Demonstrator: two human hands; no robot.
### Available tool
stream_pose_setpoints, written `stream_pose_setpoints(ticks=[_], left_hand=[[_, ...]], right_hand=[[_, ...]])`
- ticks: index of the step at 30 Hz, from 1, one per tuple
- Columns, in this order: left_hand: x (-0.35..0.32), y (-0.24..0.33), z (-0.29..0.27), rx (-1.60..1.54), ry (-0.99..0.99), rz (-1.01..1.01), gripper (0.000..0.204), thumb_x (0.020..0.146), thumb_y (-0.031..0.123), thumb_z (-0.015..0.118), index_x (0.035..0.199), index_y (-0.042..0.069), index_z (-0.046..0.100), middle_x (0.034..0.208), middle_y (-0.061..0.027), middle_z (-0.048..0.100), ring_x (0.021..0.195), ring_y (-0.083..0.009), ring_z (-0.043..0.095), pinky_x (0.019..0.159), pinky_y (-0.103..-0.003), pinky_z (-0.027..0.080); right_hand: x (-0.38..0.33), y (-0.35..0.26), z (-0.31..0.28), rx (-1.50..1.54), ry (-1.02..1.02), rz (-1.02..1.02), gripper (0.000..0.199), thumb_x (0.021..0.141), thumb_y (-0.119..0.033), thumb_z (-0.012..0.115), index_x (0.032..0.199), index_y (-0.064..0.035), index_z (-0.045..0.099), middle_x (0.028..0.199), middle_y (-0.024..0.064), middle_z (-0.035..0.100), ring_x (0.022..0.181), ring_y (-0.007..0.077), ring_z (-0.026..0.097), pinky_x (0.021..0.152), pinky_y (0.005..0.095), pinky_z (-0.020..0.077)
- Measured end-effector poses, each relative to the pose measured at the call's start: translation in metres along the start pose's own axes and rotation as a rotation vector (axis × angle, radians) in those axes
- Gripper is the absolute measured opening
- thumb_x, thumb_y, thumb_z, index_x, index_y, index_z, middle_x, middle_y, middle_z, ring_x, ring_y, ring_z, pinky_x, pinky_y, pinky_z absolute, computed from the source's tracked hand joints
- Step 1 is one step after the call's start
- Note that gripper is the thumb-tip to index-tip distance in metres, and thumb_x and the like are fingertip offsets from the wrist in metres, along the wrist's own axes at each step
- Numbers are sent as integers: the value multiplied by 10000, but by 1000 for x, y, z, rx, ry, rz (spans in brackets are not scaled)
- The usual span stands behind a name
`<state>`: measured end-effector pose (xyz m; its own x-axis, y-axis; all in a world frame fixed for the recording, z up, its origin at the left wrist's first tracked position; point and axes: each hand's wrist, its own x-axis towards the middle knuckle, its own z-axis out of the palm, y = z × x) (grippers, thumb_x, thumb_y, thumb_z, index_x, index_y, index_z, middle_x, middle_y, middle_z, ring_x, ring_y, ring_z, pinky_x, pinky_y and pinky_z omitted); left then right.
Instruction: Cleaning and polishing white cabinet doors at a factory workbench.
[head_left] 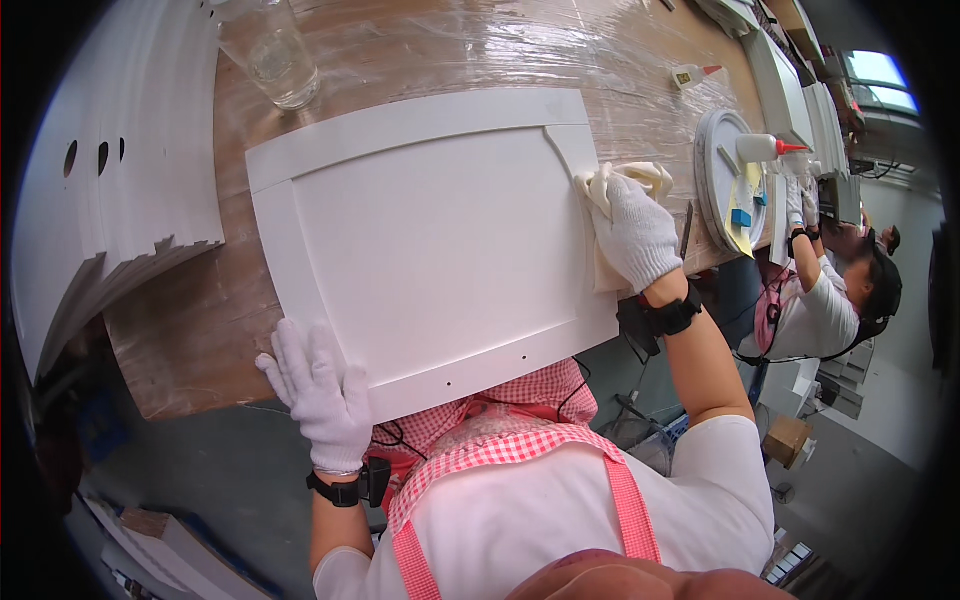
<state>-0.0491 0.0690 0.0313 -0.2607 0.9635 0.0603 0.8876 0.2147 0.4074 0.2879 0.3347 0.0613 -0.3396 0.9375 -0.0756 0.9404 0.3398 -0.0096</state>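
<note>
A white framed panel [440, 250] lies flat on the table in front of me, its near edge reaching past the table toward my apron. Two small dark holes show in its near rail. My right hand [637, 232], in a white knit glove, grips a cream cloth [650, 178] and presses it on the panel's right rail. My left hand [322, 392], gloved too, rests on the panel's near left corner with its fingers stretched out and nothing in them.
The table [400, 60] is covered in plastic film. A clear jar [280, 70] stands far left, beside stacked white panels [130, 180]. To the right are a round lid [712, 150], a red-tipped glue bottle [760, 148] and a smaller bottle [692, 76]. A co-worker [830, 290] works beyond.
</note>
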Motion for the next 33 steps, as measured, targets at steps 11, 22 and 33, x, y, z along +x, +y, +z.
stream_pose_setpoints(ticks=[11,22,33], left_hand=[[4,-2,6,-26,48,31,598,924,257,656,1477,62,541,1600,-290,352,1475,-471,342,1233,-629,123],[9,0,6,-56,28,53,587,889,234,694,1448,90,589,1607,-273,355,1491,-444,336,1239,-614,118],[5,1,0,-38,31,19,546,882,240,691,1397,68,633,1594,-277,374,1483,-448,348,1245,-600,117]], right_hand=[[73,-11,-3,-123,73,-107,300,953,-263,597,1201,-100,646,1080,175,703,932,382,707,788,463,580],[112,-25,-15,-118,47,-174,248,965,-290,595,1130,-116,655,1110,131,707,989,348,702,814,457,579],[7,-6,-14,-82,-63,-228,320,956,-263,606,1250,-137,633,1173,132,685,1018,338,710,840,463,583]])
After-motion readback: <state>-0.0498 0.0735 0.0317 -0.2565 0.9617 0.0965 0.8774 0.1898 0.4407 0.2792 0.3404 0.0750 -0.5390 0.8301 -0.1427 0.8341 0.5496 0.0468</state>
